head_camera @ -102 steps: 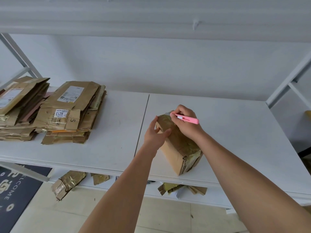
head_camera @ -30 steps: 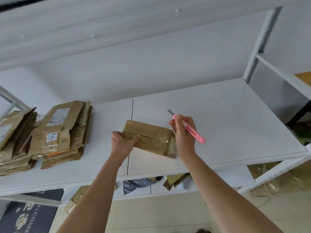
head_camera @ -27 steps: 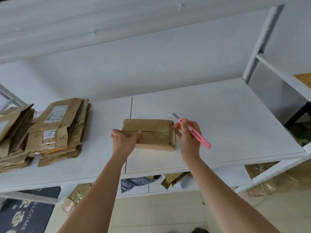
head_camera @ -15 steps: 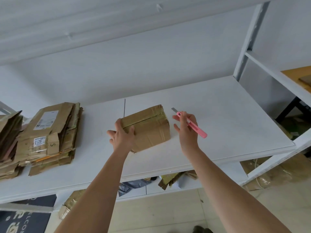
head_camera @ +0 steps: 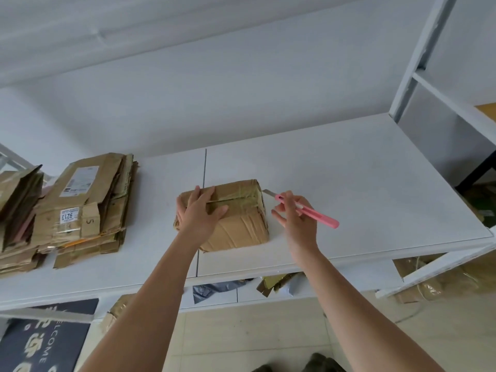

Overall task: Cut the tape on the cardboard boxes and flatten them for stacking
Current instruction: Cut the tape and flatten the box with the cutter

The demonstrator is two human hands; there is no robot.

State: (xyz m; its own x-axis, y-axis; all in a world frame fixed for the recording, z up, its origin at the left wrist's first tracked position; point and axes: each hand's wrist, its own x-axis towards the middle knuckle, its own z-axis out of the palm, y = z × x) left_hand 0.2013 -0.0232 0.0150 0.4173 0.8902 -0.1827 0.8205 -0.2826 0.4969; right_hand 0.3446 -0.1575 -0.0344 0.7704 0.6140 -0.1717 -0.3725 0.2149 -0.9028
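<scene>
While your left hand [head_camera: 200,214] lies spread flat on the taped cardboard box [head_camera: 236,218] on the table [head_camera: 362,183], your right hand [head_camera: 296,220] pinches the pink cutter [head_camera: 308,210] just beside its right end, so next draw the blade along the top seam.
</scene>
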